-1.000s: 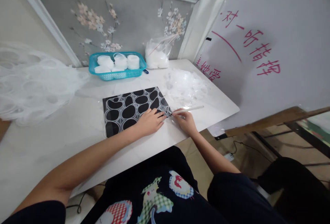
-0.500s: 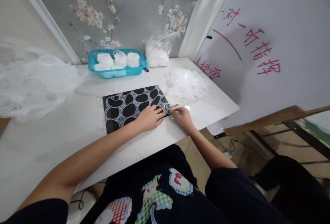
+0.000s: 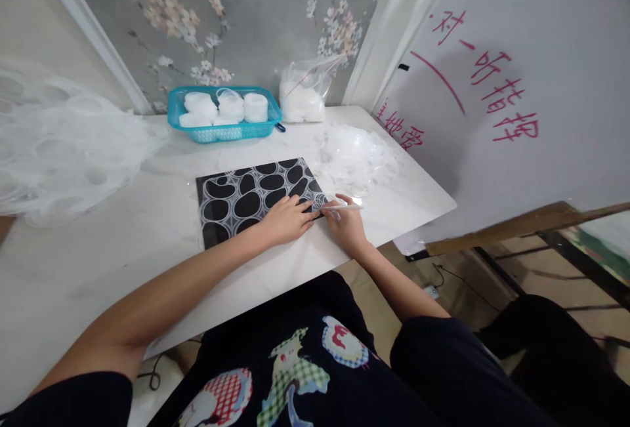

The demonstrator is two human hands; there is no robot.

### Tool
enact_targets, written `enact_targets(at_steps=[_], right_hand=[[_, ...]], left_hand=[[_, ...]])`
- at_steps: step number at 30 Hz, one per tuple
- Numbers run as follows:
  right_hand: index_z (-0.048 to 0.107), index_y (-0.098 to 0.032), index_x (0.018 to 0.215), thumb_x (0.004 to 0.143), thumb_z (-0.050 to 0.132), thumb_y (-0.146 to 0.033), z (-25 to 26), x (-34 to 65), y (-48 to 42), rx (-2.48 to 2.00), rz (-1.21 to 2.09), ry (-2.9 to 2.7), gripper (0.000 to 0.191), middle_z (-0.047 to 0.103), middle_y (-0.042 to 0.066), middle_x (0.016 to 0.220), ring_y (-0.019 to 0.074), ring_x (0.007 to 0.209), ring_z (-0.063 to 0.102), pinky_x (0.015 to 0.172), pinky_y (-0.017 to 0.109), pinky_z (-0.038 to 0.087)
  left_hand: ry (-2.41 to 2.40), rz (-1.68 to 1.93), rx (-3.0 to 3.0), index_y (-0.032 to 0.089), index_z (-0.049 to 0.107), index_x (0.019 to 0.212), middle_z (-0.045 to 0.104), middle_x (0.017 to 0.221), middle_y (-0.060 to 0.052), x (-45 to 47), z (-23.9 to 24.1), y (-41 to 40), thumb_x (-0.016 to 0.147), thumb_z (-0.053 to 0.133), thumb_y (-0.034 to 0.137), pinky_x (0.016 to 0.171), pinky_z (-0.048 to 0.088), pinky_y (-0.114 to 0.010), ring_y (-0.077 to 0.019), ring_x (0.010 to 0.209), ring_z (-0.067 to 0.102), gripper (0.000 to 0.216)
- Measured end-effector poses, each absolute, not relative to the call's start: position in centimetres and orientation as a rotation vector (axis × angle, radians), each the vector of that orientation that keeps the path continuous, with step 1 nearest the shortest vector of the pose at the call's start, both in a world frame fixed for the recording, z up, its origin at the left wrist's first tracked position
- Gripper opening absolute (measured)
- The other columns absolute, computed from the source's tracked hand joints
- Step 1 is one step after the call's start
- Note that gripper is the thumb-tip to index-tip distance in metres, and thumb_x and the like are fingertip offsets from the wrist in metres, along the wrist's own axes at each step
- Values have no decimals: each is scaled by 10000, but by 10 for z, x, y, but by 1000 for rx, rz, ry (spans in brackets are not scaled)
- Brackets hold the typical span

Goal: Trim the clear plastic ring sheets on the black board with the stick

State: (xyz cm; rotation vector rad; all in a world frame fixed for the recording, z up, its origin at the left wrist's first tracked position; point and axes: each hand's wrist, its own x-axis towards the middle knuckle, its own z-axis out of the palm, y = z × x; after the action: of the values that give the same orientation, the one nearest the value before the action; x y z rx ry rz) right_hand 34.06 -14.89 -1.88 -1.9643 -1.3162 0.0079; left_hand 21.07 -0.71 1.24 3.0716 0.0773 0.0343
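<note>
A flat black sheet (image 3: 249, 205) covered with white looping, oval outlines lies on the white table. My left hand (image 3: 288, 218) rests on its lower right part, palm down and fingers spread. Close beside it, at the sheet's right corner, my right hand (image 3: 347, 222) is closed round a thin whitish pen-like stick (image 3: 348, 207). The stick lies nearly level and its left end points at small white loops (image 3: 319, 201) near my left fingertips. Whether the tip touches them is too small to tell.
A blue basket (image 3: 224, 133) with several white rolls stands at the back, next to a clear bag (image 3: 302, 96) of white material. Loose clear pieces (image 3: 361, 158) lie right of the sheet. White netting (image 3: 63, 151) is heaped at left. A whiteboard (image 3: 516, 73) leans at right.
My right hand has turned the stick, which now lies flatter and reaches further right across the fingers. The left hand stays on the sheet. The view has shifted slightly.
</note>
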Motion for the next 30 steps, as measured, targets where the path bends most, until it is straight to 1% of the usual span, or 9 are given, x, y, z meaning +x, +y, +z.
enact_targets(at_steps=[2,5,8,11,15,20,24,27,30], right_hand=[[720,-251,836,802,562,-116,-14,343,-145,-2058,-106,-1388,210,759,65,825,306,1203,569,1129,502,312],[701,-218,797,743,571,-71,6,379,-131,-2168,-203,-1247,203,742,84,786,295,1130,590,1106,503,325],[682,-146,880,856,443,-142,30,425,-116,-2204,-351,-912,240,720,166,891,343,1094,589,1012,608,363],[672,-169,872,879,506,-282,39,430,-110,-2004,-285,-720,201,725,147,941,300,971,652,919,483,478],[678,-189,809,873,566,-326,33,398,-113,-1723,-121,-895,188,739,93,902,241,891,691,845,361,524],[630,-170,847,815,595,-288,36,430,-116,-1580,-333,-618,127,711,61,818,218,827,708,814,368,541],[598,-171,795,747,622,-249,44,463,-120,-1450,-420,-466,95,685,48,777,205,794,712,824,376,547],[614,-181,791,729,664,-288,49,450,-124,-1465,-170,-514,133,695,30,739,199,763,706,766,354,552],[649,-193,774,696,742,-298,58,416,-124,-1312,323,-530,161,718,16,723,172,736,702,709,291,550]], left_hand=[[58,41,3059,293,623,1338,574,1422,-55,211,12,-7,1020,405,344,885,360,-394,-281,1106,510,389],[51,35,3045,282,636,1325,574,1421,-57,211,11,-7,1013,429,351,880,361,-393,-279,1097,512,381],[71,13,3028,279,626,1339,579,1418,-52,211,12,-5,1006,449,354,894,361,-394,-278,1097,511,385],[45,3,3001,282,639,1323,587,1413,-42,209,15,-2,997,465,368,882,370,-394,-279,1081,519,380],[22,-29,2948,262,652,1308,580,1425,-37,201,20,2,985,496,376,867,388,-395,-278,1054,536,377],[27,-119,2977,243,612,1354,537,1469,-50,194,25,3,982,519,400,916,386,-412,-306,1148,510,415],[19,-118,2990,237,649,1307,588,1411,-65,197,26,2,969,542,404,903,399,-412,-301,1114,530,392],[37,-75,2943,229,691,1237,651,1315,-74,197,30,2,965,548,404,889,417,-411,-295,1069,549,354],[128,55,2785,218,669,1257,677,1239,-81,191,43,3,964,551,405,914,437,-411,-284,1070,561,367]])
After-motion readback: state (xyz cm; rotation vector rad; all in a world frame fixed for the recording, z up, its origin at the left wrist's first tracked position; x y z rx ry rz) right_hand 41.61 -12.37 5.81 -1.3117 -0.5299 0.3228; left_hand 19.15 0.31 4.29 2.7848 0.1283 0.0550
